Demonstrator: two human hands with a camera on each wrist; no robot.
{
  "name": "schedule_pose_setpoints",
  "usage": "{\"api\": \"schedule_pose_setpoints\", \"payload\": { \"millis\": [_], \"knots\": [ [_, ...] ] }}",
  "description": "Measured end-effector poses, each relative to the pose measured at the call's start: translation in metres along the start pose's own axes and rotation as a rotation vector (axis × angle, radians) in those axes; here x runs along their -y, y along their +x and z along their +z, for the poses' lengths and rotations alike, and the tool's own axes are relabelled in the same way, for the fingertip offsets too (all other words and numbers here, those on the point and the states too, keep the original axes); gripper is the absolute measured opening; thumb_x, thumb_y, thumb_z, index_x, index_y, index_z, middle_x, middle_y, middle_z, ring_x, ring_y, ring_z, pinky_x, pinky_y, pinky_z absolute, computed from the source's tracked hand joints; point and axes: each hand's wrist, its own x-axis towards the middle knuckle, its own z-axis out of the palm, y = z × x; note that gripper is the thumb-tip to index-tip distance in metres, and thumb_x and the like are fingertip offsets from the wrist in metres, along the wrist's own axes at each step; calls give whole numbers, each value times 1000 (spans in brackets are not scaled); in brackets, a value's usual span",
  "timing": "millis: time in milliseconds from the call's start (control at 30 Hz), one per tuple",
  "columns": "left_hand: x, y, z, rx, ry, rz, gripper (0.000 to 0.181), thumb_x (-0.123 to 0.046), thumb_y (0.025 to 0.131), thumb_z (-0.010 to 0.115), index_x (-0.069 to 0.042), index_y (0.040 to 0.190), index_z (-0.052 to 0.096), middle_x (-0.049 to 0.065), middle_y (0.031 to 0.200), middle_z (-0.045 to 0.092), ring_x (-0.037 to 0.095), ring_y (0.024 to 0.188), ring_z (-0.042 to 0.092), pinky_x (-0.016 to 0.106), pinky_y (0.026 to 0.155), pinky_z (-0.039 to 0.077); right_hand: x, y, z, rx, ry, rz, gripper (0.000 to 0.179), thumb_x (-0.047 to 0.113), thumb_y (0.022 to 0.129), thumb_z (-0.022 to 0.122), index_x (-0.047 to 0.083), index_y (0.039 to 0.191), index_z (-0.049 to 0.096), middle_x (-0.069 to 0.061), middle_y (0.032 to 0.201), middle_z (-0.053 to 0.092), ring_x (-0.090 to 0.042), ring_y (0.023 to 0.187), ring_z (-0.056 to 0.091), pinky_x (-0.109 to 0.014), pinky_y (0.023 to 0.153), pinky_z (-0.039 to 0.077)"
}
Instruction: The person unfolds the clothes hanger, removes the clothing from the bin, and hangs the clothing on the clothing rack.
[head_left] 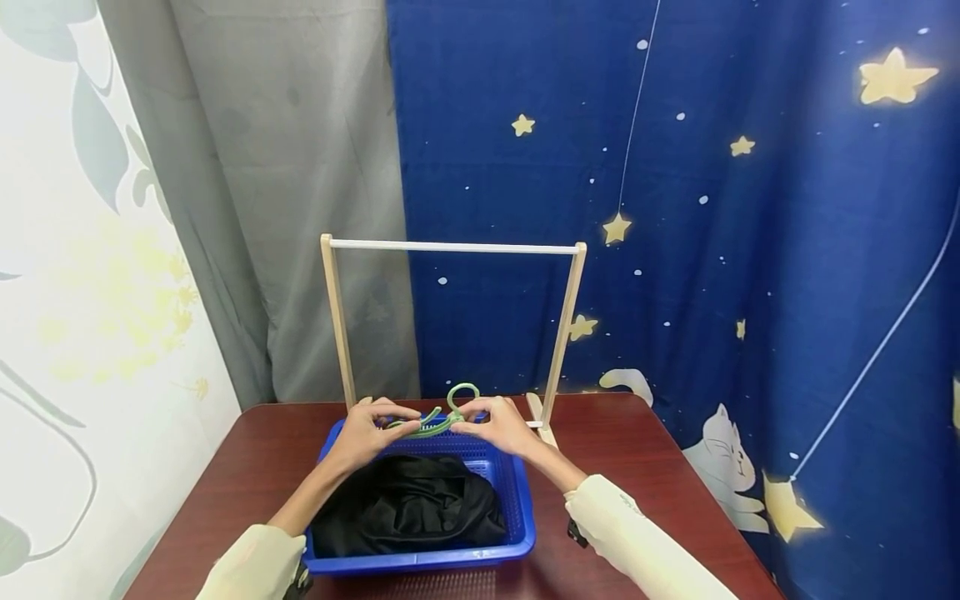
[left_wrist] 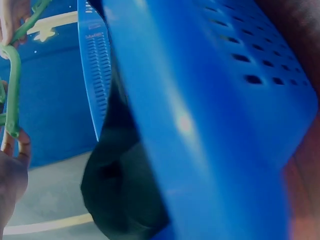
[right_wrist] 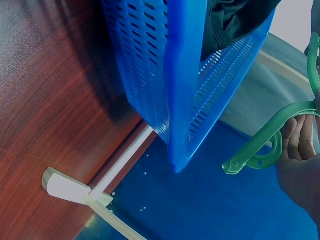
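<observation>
Both hands are raised over the far part of a blue basket (head_left: 522,508), with a green clothes hanger (head_left: 433,431) between them. My left hand (head_left: 369,433) pinches one arm of the hanger between thumb and fingers. The right hand (head_left: 501,427) pinches it by the base of its round hook (head_left: 462,387), which points up. In the right wrist view, a green hanger arm (right_wrist: 265,134) sticks out past the fingers. Black cloth (head_left: 420,504) lies bunched in the basket below the hands.
Behind the basket stands a wooden rack with a white crossbar (head_left: 457,247) and pale posts (head_left: 564,333). Its foot (right_wrist: 67,189) rests on the reddish-brown table (head_left: 622,483). Grey (head_left: 300,167) and blue star-patterned (head_left: 510,183) curtains hang behind, with a pale patterned curtain at left.
</observation>
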Motion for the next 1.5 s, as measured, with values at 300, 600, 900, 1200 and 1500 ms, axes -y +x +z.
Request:
{"api": "schedule_pose_setpoints", "payload": {
  "millis": [300, 600, 900, 1200, 1500],
  "knots": [
    [3, 10, 11, 39, -10, 39, 13, -25, 86, 88, -24, 99, 85, -6, 85, 69, 16, 69, 50, 29, 59, 39, 2, 0, 1, 21, -19, -26, 23, 28, 91, 83, 15, 109, 82, 8, 89, 76, -9, 82, 69, -28, 73, 57],
    [-7, 16, 19, 70, 4, 45, 21, -27, 84, 89, -19, 104, 85, -8, 89, 69, 30, 77, 56, 29, 64, 41, 2, 0, 1, 17, -67, -83, 21, 29, 89, 84, 17, 106, 82, 8, 93, 77, -5, 84, 68, -22, 70, 53],
    [-6, 20, 20, 56, -20, 120, 18, -17, 84, 89, -13, 100, 85, -2, 86, 70, 27, 75, 55, 29, 63, 39, -1, -1, 2, 26, -83, -107, 22, 29, 89, 85, 16, 107, 82, 7, 95, 78, -2, 85, 68, -22, 71, 53],
    [-10, 22, 8, 83, -1, 132, 18, -15, 86, 87, -16, 104, 84, -9, 89, 70, 23, 80, 56, 30, 66, 44, 0, -4, 1, 68, -71, -75, 23, 30, 91, 82, 15, 108, 81, 6, 95, 78, -3, 85, 68, -23, 72, 53],
    [-10, 18, -11, 56, 26, 146, 19, -16, 86, 87, -23, 103, 84, -9, 90, 71, 31, 79, 58, 34, 65, 44, 2, -4, 2, 52, -92, -95, 21, 28, 90, 83, 15, 106, 81, 8, 90, 77, -3, 83, 68, -23, 72, 52]
  ]
}}
